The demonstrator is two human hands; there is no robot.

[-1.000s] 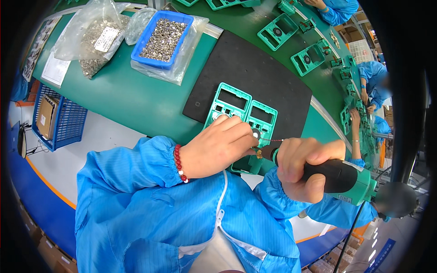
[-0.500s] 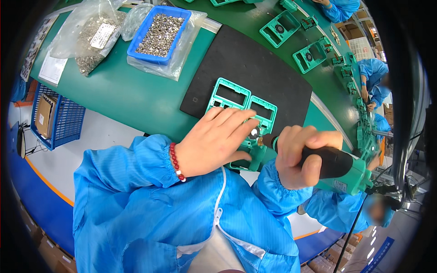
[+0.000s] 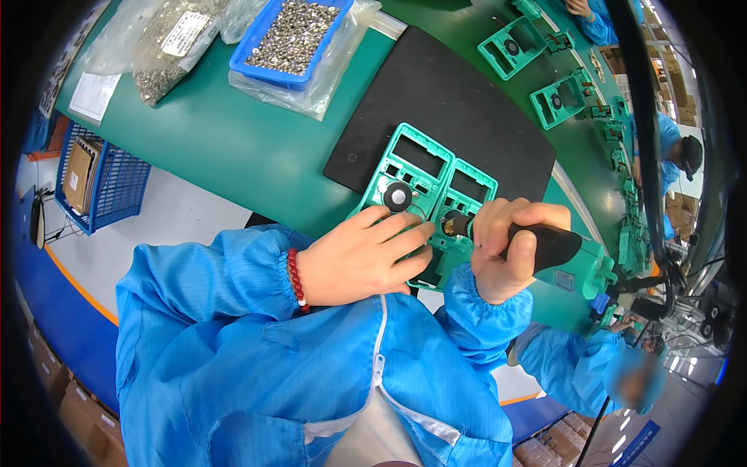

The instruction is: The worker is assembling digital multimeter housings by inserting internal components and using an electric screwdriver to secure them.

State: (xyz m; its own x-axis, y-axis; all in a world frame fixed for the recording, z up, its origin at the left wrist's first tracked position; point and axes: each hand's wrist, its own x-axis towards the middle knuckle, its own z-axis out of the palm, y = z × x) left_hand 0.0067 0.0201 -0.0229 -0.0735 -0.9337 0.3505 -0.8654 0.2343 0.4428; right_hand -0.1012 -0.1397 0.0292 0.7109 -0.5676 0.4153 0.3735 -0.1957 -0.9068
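Note:
Two teal plastic housings lie side by side on a black mat [image 3: 436, 93]: a left housing [image 3: 445, 156] and a right housing [image 3: 492, 187]. A round black speaker [image 3: 398, 196] with a silver centre sits in the left one. My left hand [image 3: 366, 257] rests across the lower part of the left housing, fingers stretched out and holding nothing. My right hand [image 3: 506, 249] is wrapped round a green and black electric screwdriver [image 3: 576, 265], held nearly level. Its tip is over a round dark part in the right housing; whether it touches a screw is hidden.
A blue tray [image 3: 268, 77] of small metal screws stands on plastic at the back left, beside a clear bag [image 3: 175, 58] of similar pieces. A blue crate [image 3: 117, 187] is at the left. More teal housings [image 3: 556, 101] line the far side. Co-workers sit at the right.
My left hand has drawn back from the housings' middle, uncovering the left speaker. The screwdriver tip remains at the right housing. The whole view has shifted slightly.

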